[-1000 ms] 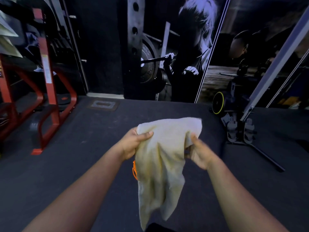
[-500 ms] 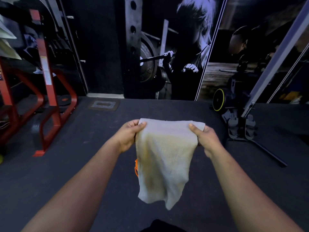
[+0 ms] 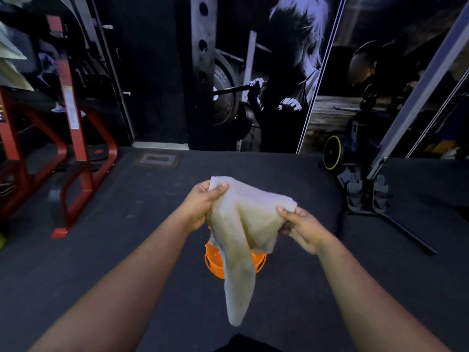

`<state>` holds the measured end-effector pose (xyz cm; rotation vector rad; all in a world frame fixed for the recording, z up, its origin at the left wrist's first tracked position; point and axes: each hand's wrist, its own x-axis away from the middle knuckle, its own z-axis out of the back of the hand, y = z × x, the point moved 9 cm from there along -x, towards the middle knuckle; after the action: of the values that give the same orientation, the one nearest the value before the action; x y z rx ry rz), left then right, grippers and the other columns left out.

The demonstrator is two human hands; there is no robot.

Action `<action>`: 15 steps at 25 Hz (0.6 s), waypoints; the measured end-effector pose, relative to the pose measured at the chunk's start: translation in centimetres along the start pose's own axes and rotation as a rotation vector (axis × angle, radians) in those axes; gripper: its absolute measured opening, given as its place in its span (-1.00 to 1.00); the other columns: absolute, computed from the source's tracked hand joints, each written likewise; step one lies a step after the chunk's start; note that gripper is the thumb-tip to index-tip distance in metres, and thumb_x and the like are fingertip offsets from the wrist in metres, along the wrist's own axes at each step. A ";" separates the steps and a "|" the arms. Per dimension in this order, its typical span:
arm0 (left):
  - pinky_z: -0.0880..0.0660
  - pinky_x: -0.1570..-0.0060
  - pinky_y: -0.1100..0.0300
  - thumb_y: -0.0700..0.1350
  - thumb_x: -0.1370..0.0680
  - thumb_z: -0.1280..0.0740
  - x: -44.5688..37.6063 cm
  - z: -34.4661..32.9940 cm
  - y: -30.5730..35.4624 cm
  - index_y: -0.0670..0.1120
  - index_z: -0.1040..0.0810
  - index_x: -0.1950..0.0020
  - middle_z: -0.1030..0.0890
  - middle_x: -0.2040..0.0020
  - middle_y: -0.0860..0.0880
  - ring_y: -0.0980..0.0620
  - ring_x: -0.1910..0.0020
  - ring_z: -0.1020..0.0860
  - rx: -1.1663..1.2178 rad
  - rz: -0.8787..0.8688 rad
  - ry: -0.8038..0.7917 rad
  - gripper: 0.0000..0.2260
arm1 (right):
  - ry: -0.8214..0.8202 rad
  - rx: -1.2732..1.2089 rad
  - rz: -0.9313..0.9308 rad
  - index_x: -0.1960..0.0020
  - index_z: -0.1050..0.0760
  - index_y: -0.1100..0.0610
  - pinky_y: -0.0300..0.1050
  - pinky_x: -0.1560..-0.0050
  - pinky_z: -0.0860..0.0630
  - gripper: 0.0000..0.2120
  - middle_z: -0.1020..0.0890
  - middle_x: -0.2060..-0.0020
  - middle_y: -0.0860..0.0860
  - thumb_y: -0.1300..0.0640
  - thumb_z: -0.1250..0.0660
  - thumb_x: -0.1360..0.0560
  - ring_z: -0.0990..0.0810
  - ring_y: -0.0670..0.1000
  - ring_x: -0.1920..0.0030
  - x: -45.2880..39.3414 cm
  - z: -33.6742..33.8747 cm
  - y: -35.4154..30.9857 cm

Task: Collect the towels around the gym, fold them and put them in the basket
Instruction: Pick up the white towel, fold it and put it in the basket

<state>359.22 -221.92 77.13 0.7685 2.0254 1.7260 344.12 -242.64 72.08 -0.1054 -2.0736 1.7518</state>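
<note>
My right hand (image 3: 299,228) dropped lower since half second ago; towel (image 3: 241,224) sags. Both hands, left hand (image 3: 203,201) too, pinch top corners, apart, ready for fold. Orange basket (image 3: 214,262) on floor below hands.

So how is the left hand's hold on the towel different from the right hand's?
The left hand sits higher and farther from the camera, while the right hand is lower and nearer. The left hand pinches the towel at its top corner with the thumb laid across the front; the right hand grips the other, bunched end from the side. Both hold the same pale towel above the orange basket.
</note>
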 end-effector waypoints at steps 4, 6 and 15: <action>-0.58 0.17 0.09 -0.03 -0.65 -0.35 -0.6 1.9 0.2 -0.15 -0.64 -0.15 -0.73 0.02 -0.09 -0.05 0.05 -0.66 -0.034 -0.019 0.102 -0.78 | 0.099 0.058 0.185 -0.25 -0.57 0.23 -0.05 -0.08 -0.60 -0.66 -0.73 -0.09 0.12 0.02 -0.38 -0.59 -0.69 0.13 -0.13 0.0 -0.2 -3.5; -0.58 0.21 0.09 -0.02 -0.66 -0.33 -1.1 1.8 1.4 -0.19 -0.61 -0.17 -0.71 0.05 -0.09 -0.05 0.07 -0.64 0.039 -0.040 0.138 -0.75 | 0.073 -0.071 0.208 -0.30 -0.54 0.21 -0.05 -0.12 -0.62 -0.63 -0.71 -0.15 0.12 0.01 -0.36 -0.59 -0.68 0.10 -0.18 -0.2 -0.4 -4.4; -0.61 0.21 0.14 -0.04 -0.62 -0.40 -0.7 2.8 -1.5 -0.18 -0.68 -0.07 -0.74 0.10 -0.09 -0.07 0.11 -0.69 -0.207 0.055 0.161 -0.79 | 0.099 0.024 0.026 -0.13 -0.62 0.27 0.03 -0.02 -0.67 -0.63 -0.73 -0.04 0.19 -0.03 -0.43 -0.54 -0.72 0.17 -0.05 -0.6 -0.2 -1.7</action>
<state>361.22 -220.28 75.10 0.6417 1.9000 2.0498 345.11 -243.00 73.52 -0.2089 -1.9894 1.7498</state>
